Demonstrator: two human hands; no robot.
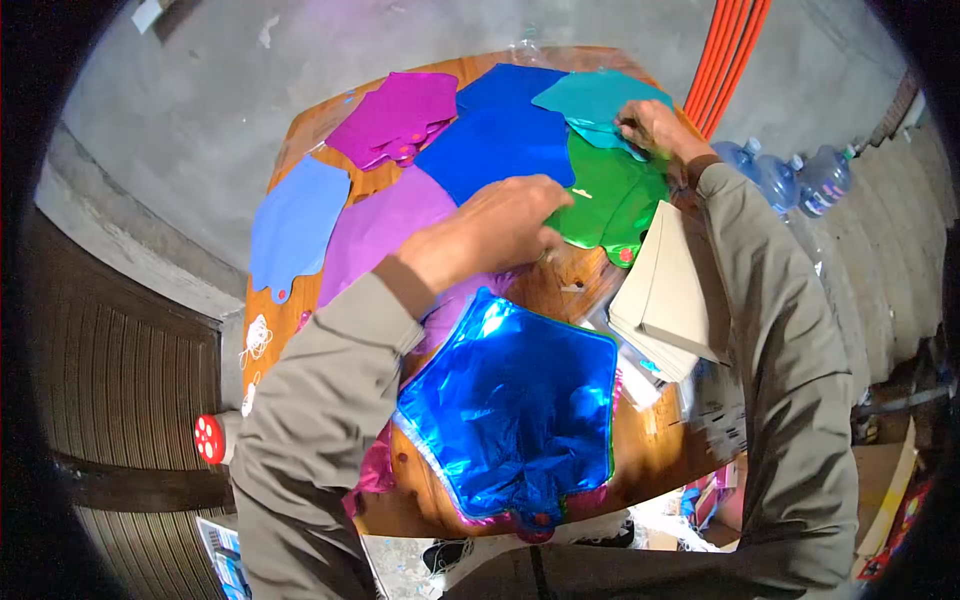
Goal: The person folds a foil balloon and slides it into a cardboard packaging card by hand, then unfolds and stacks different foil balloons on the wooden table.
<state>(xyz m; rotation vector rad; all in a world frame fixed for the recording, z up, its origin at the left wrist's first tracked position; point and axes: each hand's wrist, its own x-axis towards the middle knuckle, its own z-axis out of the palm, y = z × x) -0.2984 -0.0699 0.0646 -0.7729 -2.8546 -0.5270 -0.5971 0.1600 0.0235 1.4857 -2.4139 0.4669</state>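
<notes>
Flat, star-like foil balloons lie in coloured piles. My right hand [655, 130], fingers curled, pinches the right edge of a teal foil balloon [600, 97] at the far right. My left hand [500, 222] is slightly blurred above the table's middle, its thumb and fingers apart and nothing visible between them. Beneath and beyond it are a green balloon [612, 195], a dark blue one [500, 145] and a lilac one [375, 225]. Nearest my body, a shiny blue balloon [515, 400] rests on others whose pink edges peek out.
On the wooden table [640, 430] are a magenta balloon [395, 112], a light blue balloon [300, 220], beige card pieces [655, 285] and white string [257, 338]. Large water bottles [825, 180] and orange-red poles [727, 60] stand beyond its right side. A red-ended object [208, 440] is at left.
</notes>
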